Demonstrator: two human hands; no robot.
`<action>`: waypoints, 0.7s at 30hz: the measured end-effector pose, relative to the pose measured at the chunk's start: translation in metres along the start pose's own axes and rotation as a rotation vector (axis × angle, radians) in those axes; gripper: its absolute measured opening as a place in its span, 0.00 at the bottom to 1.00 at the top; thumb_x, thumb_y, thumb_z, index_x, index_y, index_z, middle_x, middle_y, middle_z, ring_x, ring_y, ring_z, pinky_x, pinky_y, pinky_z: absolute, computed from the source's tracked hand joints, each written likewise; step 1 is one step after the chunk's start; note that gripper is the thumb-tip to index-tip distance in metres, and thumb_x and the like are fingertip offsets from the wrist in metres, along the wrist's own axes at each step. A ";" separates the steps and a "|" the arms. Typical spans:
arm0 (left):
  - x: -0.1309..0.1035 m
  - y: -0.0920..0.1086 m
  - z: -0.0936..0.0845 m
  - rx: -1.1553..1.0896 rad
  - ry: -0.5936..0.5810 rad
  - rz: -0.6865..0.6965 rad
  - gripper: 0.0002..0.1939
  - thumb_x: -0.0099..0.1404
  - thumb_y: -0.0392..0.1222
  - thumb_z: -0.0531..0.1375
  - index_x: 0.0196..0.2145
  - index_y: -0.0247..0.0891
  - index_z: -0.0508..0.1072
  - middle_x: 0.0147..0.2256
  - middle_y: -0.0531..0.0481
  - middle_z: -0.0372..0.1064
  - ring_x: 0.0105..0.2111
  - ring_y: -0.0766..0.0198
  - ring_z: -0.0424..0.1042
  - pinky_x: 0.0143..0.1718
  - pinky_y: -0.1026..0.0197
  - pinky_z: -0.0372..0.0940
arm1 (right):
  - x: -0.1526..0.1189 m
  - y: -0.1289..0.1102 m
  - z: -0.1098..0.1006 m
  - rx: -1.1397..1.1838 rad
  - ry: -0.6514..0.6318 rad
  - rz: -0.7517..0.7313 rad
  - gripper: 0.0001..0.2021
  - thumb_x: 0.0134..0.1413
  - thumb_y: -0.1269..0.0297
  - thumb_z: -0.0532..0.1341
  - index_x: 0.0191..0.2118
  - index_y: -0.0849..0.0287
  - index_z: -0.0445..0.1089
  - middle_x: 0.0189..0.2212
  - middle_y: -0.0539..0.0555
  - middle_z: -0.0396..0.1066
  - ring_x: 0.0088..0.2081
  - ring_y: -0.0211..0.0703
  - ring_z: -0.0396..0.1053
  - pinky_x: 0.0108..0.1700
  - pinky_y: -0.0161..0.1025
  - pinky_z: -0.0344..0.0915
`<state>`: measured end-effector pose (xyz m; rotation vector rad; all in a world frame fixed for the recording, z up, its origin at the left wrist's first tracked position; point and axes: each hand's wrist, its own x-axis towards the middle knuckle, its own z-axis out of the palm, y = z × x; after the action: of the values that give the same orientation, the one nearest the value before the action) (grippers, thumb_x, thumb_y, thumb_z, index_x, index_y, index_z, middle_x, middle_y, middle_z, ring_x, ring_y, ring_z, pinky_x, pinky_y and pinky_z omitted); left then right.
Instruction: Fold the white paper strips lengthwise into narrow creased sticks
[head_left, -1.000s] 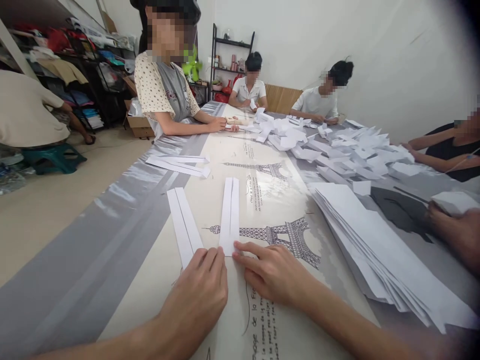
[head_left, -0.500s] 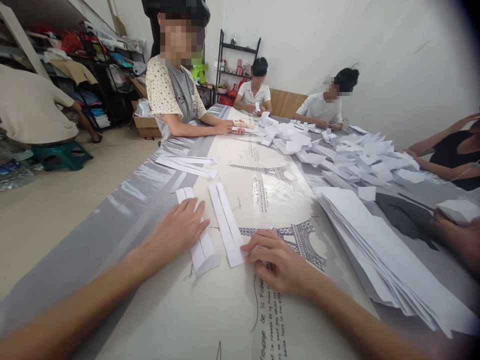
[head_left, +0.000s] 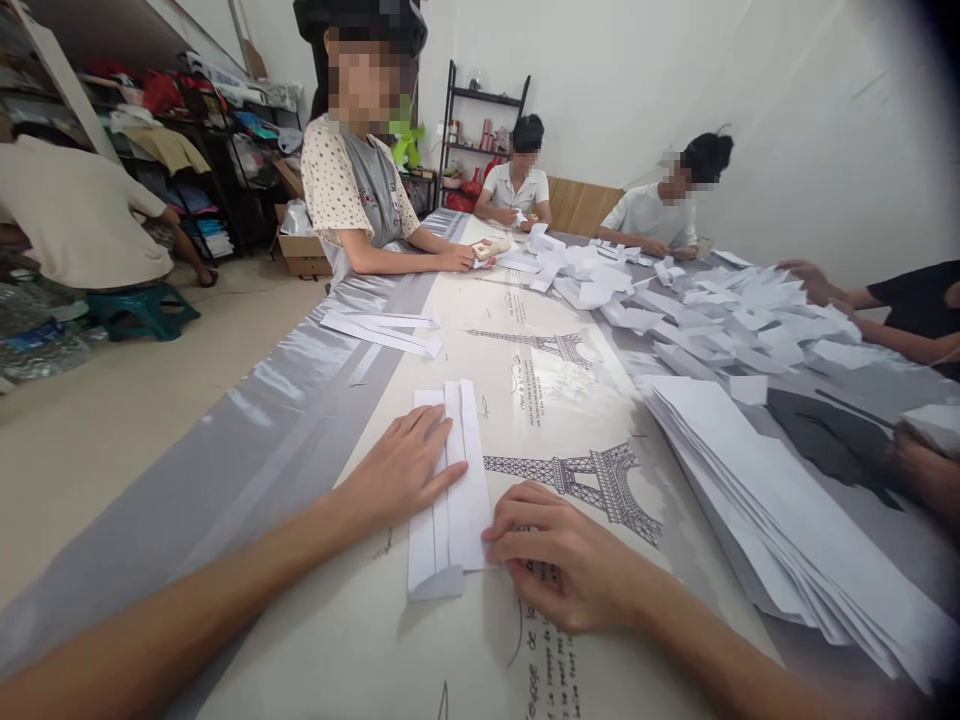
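Note:
Two folded white paper strips lie lengthwise in front of me, edge against edge and perhaps overlapping. My left hand (head_left: 401,460) rests flat with fingers stretched over the left paper strip (head_left: 424,555), its thumb reaching onto the right paper strip (head_left: 472,500). The left strip's near end curls up a little. At the lower right edge of the right strip, my right hand (head_left: 551,550) has its fingers bent and pinched together on the paper. Beneath lies a pale tablecloth (head_left: 337,640) printed with towers and writing.
A fanned stack of long white papers (head_left: 765,500) lies to my right. Behind it spreads a heap of folded paper pieces (head_left: 720,310). More strips (head_left: 386,330) lie ahead on the left. Several people sit or stand around the table; a person's hand (head_left: 930,460) is at the right edge.
The two paper strips were apart and now lie together, the left one brought rightward under my left hand. At the far right, a person's hands have come to the paper heap.

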<state>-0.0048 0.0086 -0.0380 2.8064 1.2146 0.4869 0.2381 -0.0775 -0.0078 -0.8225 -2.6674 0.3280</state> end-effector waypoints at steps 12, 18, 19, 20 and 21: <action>0.008 -0.013 -0.005 -0.143 -0.042 0.100 0.21 0.75 0.57 0.53 0.56 0.41 0.67 0.65 0.43 0.61 0.63 0.50 0.58 0.60 0.46 0.56 | -0.001 -0.002 0.001 0.265 0.008 -0.013 0.13 0.57 0.75 0.53 0.37 0.55 0.75 0.32 0.52 0.75 0.36 0.43 0.71 0.42 0.44 0.70; 0.008 -0.008 -0.011 -0.087 -0.054 0.128 0.30 0.74 0.56 0.54 0.65 0.35 0.59 0.64 0.40 0.62 0.63 0.48 0.58 0.61 0.46 0.54 | 0.001 0.004 0.001 0.389 0.100 0.085 0.14 0.61 0.75 0.55 0.43 0.56 0.76 0.37 0.54 0.77 0.38 0.42 0.73 0.39 0.42 0.72; 0.008 -0.008 -0.011 -0.081 -0.055 0.131 0.30 0.74 0.56 0.54 0.65 0.35 0.60 0.64 0.39 0.62 0.63 0.48 0.58 0.61 0.46 0.54 | 0.004 0.008 0.001 0.389 0.150 0.136 0.13 0.63 0.73 0.55 0.45 0.56 0.76 0.39 0.54 0.77 0.37 0.41 0.73 0.40 0.41 0.73; 0.008 -0.008 -0.011 -0.080 -0.054 0.133 0.29 0.74 0.57 0.54 0.64 0.35 0.62 0.63 0.39 0.62 0.63 0.48 0.59 0.61 0.46 0.54 | 0.008 0.014 0.000 0.372 0.207 0.199 0.12 0.65 0.72 0.55 0.46 0.56 0.76 0.39 0.54 0.77 0.37 0.40 0.74 0.40 0.41 0.73; 0.008 -0.008 -0.011 -0.082 -0.053 0.132 0.29 0.74 0.57 0.54 0.63 0.35 0.63 0.63 0.39 0.63 0.63 0.48 0.59 0.60 0.47 0.55 | 0.014 0.020 0.000 0.331 0.263 0.270 0.11 0.66 0.70 0.56 0.46 0.56 0.76 0.39 0.53 0.77 0.35 0.39 0.74 0.40 0.41 0.73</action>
<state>-0.0086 0.0190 -0.0267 2.8223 0.9806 0.4549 0.2375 -0.0535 -0.0106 -1.0357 -2.1833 0.6581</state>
